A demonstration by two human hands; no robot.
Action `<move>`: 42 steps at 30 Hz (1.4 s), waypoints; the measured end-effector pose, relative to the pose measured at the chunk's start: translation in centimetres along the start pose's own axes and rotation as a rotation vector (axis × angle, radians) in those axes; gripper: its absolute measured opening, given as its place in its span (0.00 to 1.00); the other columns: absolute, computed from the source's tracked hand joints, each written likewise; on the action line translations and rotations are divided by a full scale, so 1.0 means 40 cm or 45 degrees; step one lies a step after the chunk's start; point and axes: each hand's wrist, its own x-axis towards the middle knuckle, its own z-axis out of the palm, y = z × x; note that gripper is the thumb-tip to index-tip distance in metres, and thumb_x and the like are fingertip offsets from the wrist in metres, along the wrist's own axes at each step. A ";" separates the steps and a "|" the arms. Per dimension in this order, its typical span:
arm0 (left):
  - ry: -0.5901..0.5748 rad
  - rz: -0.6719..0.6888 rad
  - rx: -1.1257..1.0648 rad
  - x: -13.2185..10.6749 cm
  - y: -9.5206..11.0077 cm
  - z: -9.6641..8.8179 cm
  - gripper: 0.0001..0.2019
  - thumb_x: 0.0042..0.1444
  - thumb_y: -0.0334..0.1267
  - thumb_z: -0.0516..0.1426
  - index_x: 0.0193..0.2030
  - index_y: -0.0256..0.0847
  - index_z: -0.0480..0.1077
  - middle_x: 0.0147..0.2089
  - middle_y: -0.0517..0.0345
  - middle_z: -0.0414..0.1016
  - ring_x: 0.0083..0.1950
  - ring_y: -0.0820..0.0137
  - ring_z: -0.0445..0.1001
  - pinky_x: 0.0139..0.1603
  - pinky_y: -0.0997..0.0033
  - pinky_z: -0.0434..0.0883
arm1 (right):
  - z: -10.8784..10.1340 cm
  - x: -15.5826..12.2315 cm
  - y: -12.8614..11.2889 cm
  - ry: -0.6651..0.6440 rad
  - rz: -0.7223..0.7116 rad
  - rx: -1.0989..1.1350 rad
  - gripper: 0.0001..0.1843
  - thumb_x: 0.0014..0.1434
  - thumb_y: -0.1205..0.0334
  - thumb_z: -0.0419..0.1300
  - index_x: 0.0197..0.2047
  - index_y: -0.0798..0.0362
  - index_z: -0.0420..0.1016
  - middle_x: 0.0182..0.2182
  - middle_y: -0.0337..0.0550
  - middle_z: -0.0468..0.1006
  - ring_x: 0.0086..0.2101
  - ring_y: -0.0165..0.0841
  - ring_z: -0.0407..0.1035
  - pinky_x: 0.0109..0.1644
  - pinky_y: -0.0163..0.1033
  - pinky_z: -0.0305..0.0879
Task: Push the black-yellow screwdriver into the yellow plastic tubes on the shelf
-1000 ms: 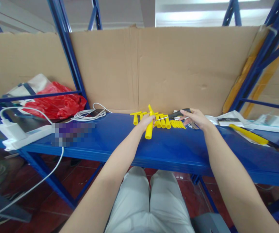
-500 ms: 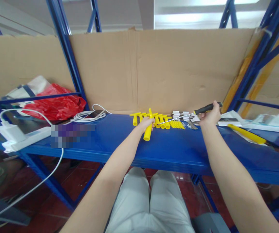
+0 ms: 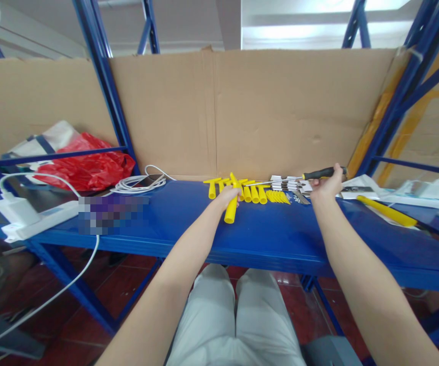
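My left hand [image 3: 230, 195] is closed around a yellow T-shaped plastic handle [image 3: 230, 213], its round open end toward me. In my right hand [image 3: 328, 184] is a long screwdriver [image 3: 316, 174] by its black and yellow grip. Its thin metal shaft points left, with the tip close to the yellow handle; whether it touches cannot be made out. Behind my left hand stands a row of similar yellow handles [image 3: 255, 195]. Right of them lie small yellow wedge-like pieces [image 3: 277, 196] and flat metal blades [image 3: 300, 196].
A cardboard sheet [image 3: 272, 112] backs the blue shelf [image 3: 280, 231]. On the left are a red plastic bag [image 3: 85, 162], a coiled white cable [image 3: 137, 184] and a white power strip [image 3: 46, 218]. A long yellow-handled tool [image 3: 387, 211] lies at the right.
The screwdriver has become more level, its tip moving up and slightly left toward the yellow handle. My right hand has shifted slightly left and down. My left hand keeps its hold.
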 end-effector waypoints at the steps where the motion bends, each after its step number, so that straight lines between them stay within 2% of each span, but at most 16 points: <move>1: -0.005 0.012 -0.004 -0.001 0.001 0.000 0.07 0.51 0.23 0.52 0.32 0.39 0.63 0.14 0.68 0.60 0.14 0.76 0.61 0.21 0.77 0.64 | 0.000 -0.002 0.000 -0.002 0.010 0.003 0.15 0.65 0.58 0.53 0.30 0.49 0.52 0.19 0.27 0.56 0.12 0.21 0.51 0.10 0.26 0.48; 15: -0.043 0.041 0.002 0.020 -0.007 0.000 0.07 0.50 0.25 0.53 0.35 0.38 0.67 0.16 0.67 0.60 0.15 0.76 0.62 0.22 0.76 0.67 | -0.001 0.005 0.003 0.022 0.024 0.033 0.15 0.65 0.58 0.55 0.30 0.49 0.53 0.20 0.27 0.55 0.13 0.21 0.51 0.10 0.25 0.47; 22: -0.066 0.070 -0.018 0.041 -0.019 -0.002 0.06 0.50 0.31 0.57 0.36 0.39 0.69 0.18 0.66 0.64 0.17 0.76 0.64 0.22 0.77 0.67 | -0.003 0.007 0.006 0.017 0.013 0.043 0.13 0.65 0.58 0.55 0.32 0.48 0.53 0.21 0.27 0.56 0.13 0.21 0.52 0.09 0.24 0.47; 28: -0.061 0.057 -0.017 0.030 -0.013 0.000 0.07 0.51 0.31 0.57 0.39 0.39 0.69 0.17 0.67 0.63 0.16 0.76 0.63 0.21 0.78 0.67 | -0.003 0.011 0.009 0.001 -0.006 0.038 0.13 0.64 0.58 0.54 0.32 0.48 0.52 0.21 0.27 0.55 0.13 0.21 0.52 0.09 0.24 0.47; 34: -0.008 0.027 -0.048 0.006 -0.003 0.000 0.06 0.50 0.24 0.53 0.33 0.39 0.66 0.15 0.68 0.60 0.14 0.77 0.60 0.19 0.78 0.63 | -0.004 0.018 0.010 0.007 -0.039 0.032 0.13 0.63 0.59 0.53 0.30 0.48 0.52 0.19 0.28 0.56 0.12 0.21 0.52 0.09 0.26 0.47; 42: -0.042 0.058 -0.020 -0.009 0.007 0.001 0.07 0.51 0.24 0.52 0.29 0.40 0.63 0.14 0.68 0.60 0.14 0.78 0.60 0.20 0.78 0.63 | -0.003 0.011 0.006 0.000 -0.017 0.012 0.13 0.65 0.58 0.52 0.30 0.48 0.52 0.18 0.28 0.56 0.12 0.21 0.51 0.10 0.26 0.46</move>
